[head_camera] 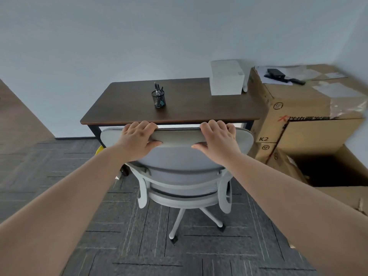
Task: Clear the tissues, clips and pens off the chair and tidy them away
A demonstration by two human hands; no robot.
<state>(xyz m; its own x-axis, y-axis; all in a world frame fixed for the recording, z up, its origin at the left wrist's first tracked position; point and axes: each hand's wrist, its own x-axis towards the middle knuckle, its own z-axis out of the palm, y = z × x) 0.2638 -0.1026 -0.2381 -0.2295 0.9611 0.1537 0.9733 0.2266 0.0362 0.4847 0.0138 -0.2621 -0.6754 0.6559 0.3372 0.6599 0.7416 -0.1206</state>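
Fingers point(139, 125) of the left hand point(137, 140) and the right hand point(218, 139) curl over the top edge of the grey chair point(179, 162), both clamped on its backrest. At 12 o'clock beyond, the tabletop point(123, 108) carries a mesh pen holder point(158, 99) with pens point(157, 87), and a white box point(227, 77) at 1 o'clock. Cardboard boxes point(298, 108) stand at 2 o'clock.

**A plain corner office**

A bare pale wall point(99, 46) rises behind a dark wooden desk point(123, 108) on black legs. Grey patterned carpet tiles point(139, 246) cover the floor. Stacked cardboard boxes point(298, 108) crowd the right side, one box point(328, 170) standing open. The light is soft and even.
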